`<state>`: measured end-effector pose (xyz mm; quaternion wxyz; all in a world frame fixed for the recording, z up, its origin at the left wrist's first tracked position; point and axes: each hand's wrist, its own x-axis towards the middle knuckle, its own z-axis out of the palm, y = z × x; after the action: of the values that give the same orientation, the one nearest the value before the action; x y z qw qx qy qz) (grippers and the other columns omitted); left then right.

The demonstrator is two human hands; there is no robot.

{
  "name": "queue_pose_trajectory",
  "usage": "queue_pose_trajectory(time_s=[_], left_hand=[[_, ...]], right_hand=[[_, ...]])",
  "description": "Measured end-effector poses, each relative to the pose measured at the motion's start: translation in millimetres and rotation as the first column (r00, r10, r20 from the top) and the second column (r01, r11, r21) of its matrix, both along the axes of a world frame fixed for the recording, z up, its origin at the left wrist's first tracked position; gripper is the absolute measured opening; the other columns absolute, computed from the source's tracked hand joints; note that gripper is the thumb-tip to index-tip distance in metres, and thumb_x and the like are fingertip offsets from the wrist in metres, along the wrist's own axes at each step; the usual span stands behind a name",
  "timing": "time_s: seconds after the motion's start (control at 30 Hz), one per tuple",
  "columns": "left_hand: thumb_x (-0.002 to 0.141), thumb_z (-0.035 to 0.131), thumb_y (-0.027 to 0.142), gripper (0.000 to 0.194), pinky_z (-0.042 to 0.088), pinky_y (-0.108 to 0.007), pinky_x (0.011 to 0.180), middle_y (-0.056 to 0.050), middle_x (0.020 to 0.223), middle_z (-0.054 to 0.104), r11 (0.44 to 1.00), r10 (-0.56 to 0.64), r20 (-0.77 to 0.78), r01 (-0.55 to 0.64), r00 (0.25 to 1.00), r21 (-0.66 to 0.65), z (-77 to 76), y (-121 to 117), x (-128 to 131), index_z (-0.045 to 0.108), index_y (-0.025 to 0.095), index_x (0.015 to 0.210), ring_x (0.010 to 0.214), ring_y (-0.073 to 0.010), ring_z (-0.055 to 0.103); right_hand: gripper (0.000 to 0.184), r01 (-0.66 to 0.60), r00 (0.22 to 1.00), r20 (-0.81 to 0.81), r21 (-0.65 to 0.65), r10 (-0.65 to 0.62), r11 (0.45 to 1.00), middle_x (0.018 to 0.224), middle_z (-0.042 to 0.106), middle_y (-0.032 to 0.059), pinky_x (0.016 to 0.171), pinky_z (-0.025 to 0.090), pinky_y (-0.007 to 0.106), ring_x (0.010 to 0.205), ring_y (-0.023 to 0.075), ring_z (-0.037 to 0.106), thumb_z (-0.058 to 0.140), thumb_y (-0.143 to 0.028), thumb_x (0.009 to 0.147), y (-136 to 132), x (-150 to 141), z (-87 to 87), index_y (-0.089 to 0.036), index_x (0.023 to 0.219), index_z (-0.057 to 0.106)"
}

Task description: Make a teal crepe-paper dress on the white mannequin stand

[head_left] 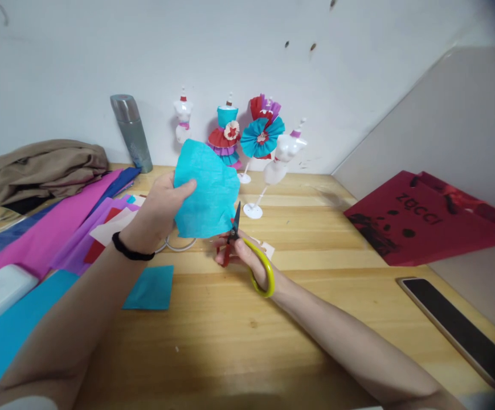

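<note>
Wood (336, 313) with a pale grain forms the tabletop, backed by a white wall (230, 51). From the left come a white device (5, 293), a pink sheet (54, 228) among other coloured sheets, a bunched brown cloth (46, 168) and a metal flask (133, 136). Four small dress forms (287, 148) stand near the wall, two of them dressed in ruffled colours. Farther right, a red bag (435, 228) tilts before a white side panel (456, 125), with a dark-screened phone (452, 327) nearer the viewer.

The left hand (164, 208) pinches the left side of a turquoise piece (207, 193), thumb across its front, the other fingers mostly hidden. The piece is held up above the table, its upper edge curved. At its lower right corner, the right hand (247, 256) grips scissors (264, 273), thumb through the yellow loop, dark blades pointing up; whether material lies between them cannot be told.

A turquoise square (150, 288) lies just beside the left forearm. Bare wood spreads between the forearms towards the viewer, and from the right forearm across to the phone and bag.
</note>
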<state>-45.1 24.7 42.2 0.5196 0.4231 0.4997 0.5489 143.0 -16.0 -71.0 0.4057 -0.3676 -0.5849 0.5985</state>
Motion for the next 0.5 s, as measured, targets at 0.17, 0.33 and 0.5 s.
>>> queue_pose_trajectory(time_s=[0.17, 0.33, 0.5], left_hand=[[0.085, 0.065, 0.008, 0.012, 0.061, -0.037, 0.078, -0.005, 0.072, 0.075, 0.999, 0.020, 0.048, -0.019, 0.999, -0.027, 1.6, 0.8, -1.0, 0.075, 0.013, 0.086, 0.081, -0.0252, 0.075], [0.087, 0.063, 0.009, 0.013, 0.061, -0.038, 0.076, -0.007, 0.074, 0.075, 1.000, 0.007, 0.043, -0.006, 0.999, -0.019, -0.1, 0.8, -0.6, 0.076, 0.013, 0.087, 0.071, -0.0233, 0.073], [0.087, 0.061, 0.012, 0.013, 0.058, -0.030, 0.065, -0.005, 0.073, 0.073, 0.999, -0.027, -0.040, 0.028, 0.999, 0.018, -5.1, 0.4, -0.4, 0.073, 0.013, 0.085, 0.060, -0.0167, 0.065]], right_hand=[[0.070, 0.025, 0.999, -0.043, -0.043, -0.027, 0.999, 0.098, 0.070, 0.0108, 0.076, 0.054, 0.040, 0.080, 0.0221, 0.067, 0.054, -0.082, 0.084, 0.7, -0.1, -4.4, -0.018, 0.110, 0.064], [0.070, 0.004, 0.998, -0.063, -0.046, -0.007, 0.999, 0.095, 0.070, 0.0102, 0.075, 0.053, 0.039, 0.079, 0.0212, 0.066, 0.055, -0.082, 0.083, -2.1, -2.8, -3.7, -0.017, 0.111, 0.063], [0.069, -0.016, 0.999, -0.032, -0.021, 0.015, 1.000, 0.084, 0.066, 0.0071, 0.078, 0.053, 0.040, 0.076, 0.0208, 0.064, 0.052, -0.082, 0.084, -3.8, -3.2, 2.2, -0.017, 0.103, 0.063]])
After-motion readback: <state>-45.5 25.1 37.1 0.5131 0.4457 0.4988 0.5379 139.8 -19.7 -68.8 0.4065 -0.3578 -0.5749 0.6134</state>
